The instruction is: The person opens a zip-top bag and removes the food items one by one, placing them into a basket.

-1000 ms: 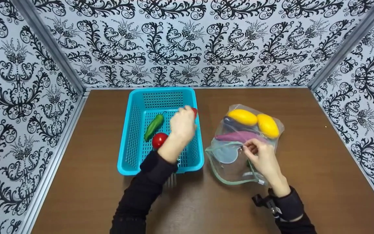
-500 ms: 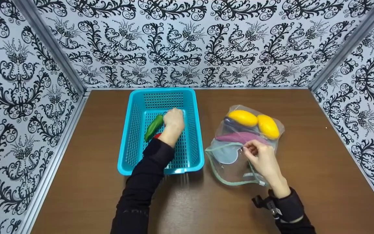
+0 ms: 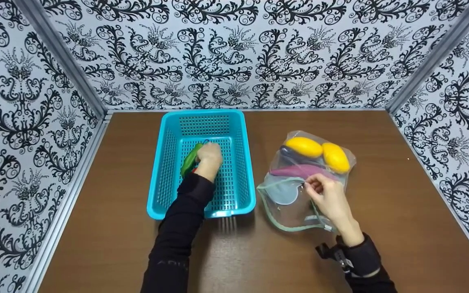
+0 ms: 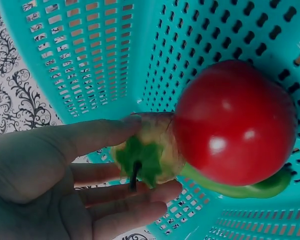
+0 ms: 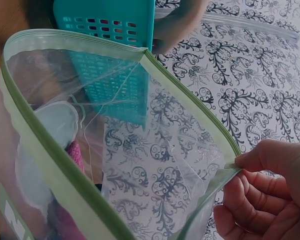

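Note:
My left hand (image 3: pixel 210 154) is down inside the turquoise basket (image 3: pixel 239 195). In the left wrist view its thumb and fingers lie on either side of a yellowish, red-tinged fruit (image 4: pixel 167 145) with a green patch round its dark stem. A shiny red tomato (image 4: pixel 235 122) sits against that fruit, beside a long green pepper (image 4: pixel 240 191); in the head view my hand and arm hide most of the tomato. My right hand (image 3: pixel 329 199) pinches the green-edged mouth of a clear zip bag (image 3: pixel 287 215) between thumb and fingers, and the mouth stands open.
In the bag lie two yellow fruits (image 3: pixel 304 147), a dark purple eggplant (image 3: pixel 291 156) and a long pink vegetable (image 3: pixel 293 170). Bag and basket stand side by side on the brown table (image 3: pixel 108 211). Patterned walls (image 3: pixel 234 53) enclose the back and sides.
My left hand has moved left and down from the basket's right side, carrying a red thing that showed beside it earlier. The right hand and the bag have stayed in place.

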`<action>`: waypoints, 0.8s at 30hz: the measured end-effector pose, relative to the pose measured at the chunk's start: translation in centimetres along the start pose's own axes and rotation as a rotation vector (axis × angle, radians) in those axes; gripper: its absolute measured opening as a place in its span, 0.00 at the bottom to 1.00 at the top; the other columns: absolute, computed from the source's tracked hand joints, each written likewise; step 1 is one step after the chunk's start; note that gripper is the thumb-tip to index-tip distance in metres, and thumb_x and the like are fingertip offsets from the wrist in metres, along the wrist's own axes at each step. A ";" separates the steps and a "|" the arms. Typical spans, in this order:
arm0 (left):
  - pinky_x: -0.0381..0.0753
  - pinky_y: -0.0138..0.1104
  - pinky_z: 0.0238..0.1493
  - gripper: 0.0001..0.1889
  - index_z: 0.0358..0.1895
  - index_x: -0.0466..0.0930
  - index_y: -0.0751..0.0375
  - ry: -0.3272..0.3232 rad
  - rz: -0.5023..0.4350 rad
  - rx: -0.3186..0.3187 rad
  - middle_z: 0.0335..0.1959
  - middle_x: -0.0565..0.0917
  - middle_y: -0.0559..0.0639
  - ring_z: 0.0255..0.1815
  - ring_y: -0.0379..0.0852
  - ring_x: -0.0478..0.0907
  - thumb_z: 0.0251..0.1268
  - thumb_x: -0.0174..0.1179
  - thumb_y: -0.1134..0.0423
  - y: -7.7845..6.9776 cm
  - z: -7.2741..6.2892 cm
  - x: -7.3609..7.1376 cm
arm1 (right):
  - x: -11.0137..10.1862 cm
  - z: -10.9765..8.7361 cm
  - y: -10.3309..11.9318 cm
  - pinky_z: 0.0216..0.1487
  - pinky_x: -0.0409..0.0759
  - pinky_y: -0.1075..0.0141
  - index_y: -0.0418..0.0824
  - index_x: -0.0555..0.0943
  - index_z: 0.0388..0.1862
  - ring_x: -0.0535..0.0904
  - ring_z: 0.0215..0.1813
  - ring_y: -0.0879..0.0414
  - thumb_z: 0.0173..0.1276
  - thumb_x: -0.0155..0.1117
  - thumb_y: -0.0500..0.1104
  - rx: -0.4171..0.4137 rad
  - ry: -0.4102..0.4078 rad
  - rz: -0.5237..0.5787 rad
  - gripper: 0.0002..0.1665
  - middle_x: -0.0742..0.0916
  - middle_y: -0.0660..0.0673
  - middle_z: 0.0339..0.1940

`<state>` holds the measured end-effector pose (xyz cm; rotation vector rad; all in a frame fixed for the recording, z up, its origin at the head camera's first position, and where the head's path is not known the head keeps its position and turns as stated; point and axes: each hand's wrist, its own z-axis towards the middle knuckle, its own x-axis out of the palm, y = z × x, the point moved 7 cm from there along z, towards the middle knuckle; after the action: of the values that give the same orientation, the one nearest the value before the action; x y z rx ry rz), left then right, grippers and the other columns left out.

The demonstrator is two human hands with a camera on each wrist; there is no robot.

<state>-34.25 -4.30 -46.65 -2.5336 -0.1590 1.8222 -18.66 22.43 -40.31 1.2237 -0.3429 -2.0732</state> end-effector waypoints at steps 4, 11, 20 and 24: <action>0.75 0.44 0.41 0.16 0.53 0.73 0.66 -0.019 0.022 -0.001 0.51 0.75 0.60 0.45 0.53 0.75 0.62 0.47 0.69 0.0 -0.1 -0.2 | 0.1 0.0 0.0 0.22 0.73 0.71 0.35 0.78 0.25 0.72 0.19 0.61 0.50 0.64 0.29 0.001 0.000 -0.001 0.04 0.79 0.49 0.18; 0.76 0.40 0.37 0.16 0.50 0.74 0.64 -0.107 0.078 0.072 0.49 0.76 0.58 0.45 0.50 0.75 0.58 0.54 0.63 -1.5 -1.7 -1.7 | 0.2 0.0 -0.1 0.21 0.73 0.71 0.36 0.78 0.24 0.71 0.18 0.63 0.50 0.63 0.29 -0.016 -0.005 -0.010 0.04 0.78 0.51 0.17; 0.77 0.41 0.30 0.11 0.42 0.78 0.68 -0.361 0.072 0.199 0.39 0.79 0.60 0.39 0.52 0.77 0.60 0.51 0.68 -4.7 -5.8 -4.3 | 0.2 0.0 -0.1 0.21 0.73 0.71 0.35 0.78 0.24 0.71 0.19 0.64 0.50 0.63 0.29 -0.019 -0.010 -0.005 0.04 0.79 0.51 0.17; 0.78 0.40 0.31 0.15 0.43 0.78 0.69 -0.446 0.088 0.254 0.38 0.79 0.60 0.38 0.51 0.78 0.52 0.61 0.65 -5.7 -7.7 -5.2 | 0.2 0.1 0.0 0.21 0.73 0.70 0.36 0.78 0.24 0.72 0.19 0.63 0.50 0.63 0.29 -0.019 -0.011 -0.009 0.04 0.79 0.50 0.17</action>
<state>-29.02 1.29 -38.91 -1.9707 0.1731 2.2487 -18.79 22.28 -40.43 1.2055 -0.3223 -2.0867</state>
